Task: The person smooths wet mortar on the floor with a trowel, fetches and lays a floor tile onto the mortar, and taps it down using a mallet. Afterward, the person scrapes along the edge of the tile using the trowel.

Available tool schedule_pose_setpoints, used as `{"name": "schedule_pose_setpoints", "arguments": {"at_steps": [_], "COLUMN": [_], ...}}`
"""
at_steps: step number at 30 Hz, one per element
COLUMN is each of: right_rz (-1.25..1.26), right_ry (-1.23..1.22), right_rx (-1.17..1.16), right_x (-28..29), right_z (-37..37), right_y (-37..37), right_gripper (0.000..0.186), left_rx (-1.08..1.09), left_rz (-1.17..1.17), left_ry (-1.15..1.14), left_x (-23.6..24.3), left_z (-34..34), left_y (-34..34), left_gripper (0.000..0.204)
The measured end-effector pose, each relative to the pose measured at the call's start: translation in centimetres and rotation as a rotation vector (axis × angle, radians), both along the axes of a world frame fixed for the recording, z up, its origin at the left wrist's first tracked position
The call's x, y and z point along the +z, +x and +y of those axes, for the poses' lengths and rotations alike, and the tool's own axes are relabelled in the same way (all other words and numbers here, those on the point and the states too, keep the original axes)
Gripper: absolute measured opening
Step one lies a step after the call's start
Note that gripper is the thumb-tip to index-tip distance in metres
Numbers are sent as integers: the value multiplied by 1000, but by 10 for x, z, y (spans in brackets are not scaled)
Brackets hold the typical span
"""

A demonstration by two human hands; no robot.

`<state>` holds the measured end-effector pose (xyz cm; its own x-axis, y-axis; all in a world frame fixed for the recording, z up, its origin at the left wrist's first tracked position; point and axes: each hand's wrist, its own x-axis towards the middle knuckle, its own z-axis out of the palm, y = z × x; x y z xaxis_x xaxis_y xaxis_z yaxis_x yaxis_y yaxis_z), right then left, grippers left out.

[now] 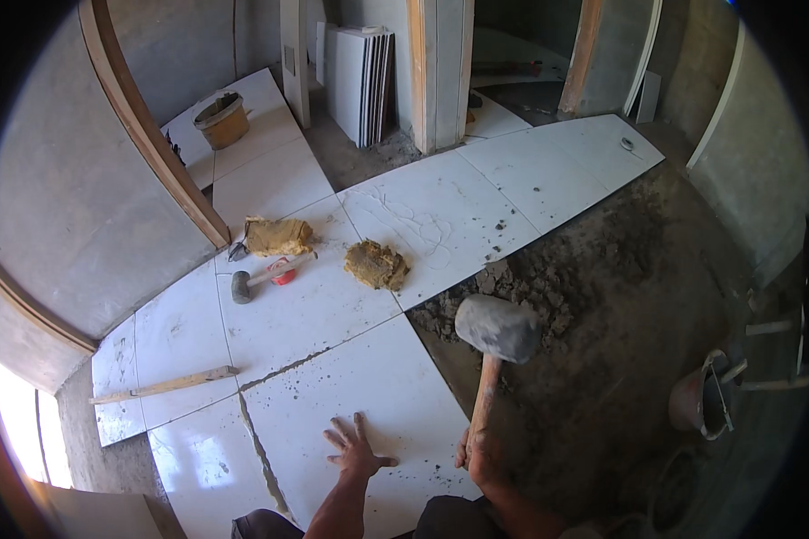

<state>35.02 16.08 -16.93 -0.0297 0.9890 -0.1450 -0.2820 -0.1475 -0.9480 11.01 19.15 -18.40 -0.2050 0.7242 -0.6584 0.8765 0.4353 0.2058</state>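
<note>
My left hand [358, 451] lies flat on a large white floor tile [377, 373], its fingers spread. My right hand [478, 456] is wrapped round the wooden handle of a rubber mallet [499, 328]. The mallet's grey head is raised at the tile's right side, in front of dark mortar. Grey-brown paste shows along the tile's left and far joints, and small crumbs dot its surface. Farther off, two yellow sponges [279, 236] lie on the laid tiles, and a smaller black-headed mallet [242, 287] rests beside a red reel [282, 271].
Loose mortar [548, 287] covers the floor on the right, with a bucket [699, 402] standing there. A wooden strip [166, 384] lies on the left tiles. Farther back are a yellowish tub [222, 121], stacked tiles [355, 85] leaning upright, and a loose white string [413, 220].
</note>
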Motion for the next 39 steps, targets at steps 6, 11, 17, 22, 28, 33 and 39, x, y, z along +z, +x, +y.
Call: {"name": "schedule_pose_setpoints", "arguments": {"at_steps": [6, 11, 17, 22, 28, 33, 39], "right_rz": [-683, -376, -178, -507, -305, -577, -491], "right_ry": [-240, -317, -73, -546, -61, -294, -218], "right_rx": [130, 122, 65, 194, 138, 137, 226], "right_x": [-47, 0, 1, -1, 27, -12, -5], "right_z": [6, 14, -6, 1, 8, 3, 0], "right_y": [-21, -4, -6, -24, -15, -32, -32], "right_gripper": [50, 46, 47, 47, 49, 54, 52], "left_rx": [34, 43, 51, 45, 48, 30, 6], "left_rz": [6, -17, -7, -21, -5, 3, 51], "left_ry": [-60, 2, -13, 14, 1, 16, -36], "left_x": [4, 5, -1, 0, 0, -1, 3], "left_z": [6, 8, 1, 4, 0, -1, 0], "left_y": [3, 3, 0, 1, 0, -2, -3], "left_gripper": [141, 141, 141, 141, 140, 141, 139]}}
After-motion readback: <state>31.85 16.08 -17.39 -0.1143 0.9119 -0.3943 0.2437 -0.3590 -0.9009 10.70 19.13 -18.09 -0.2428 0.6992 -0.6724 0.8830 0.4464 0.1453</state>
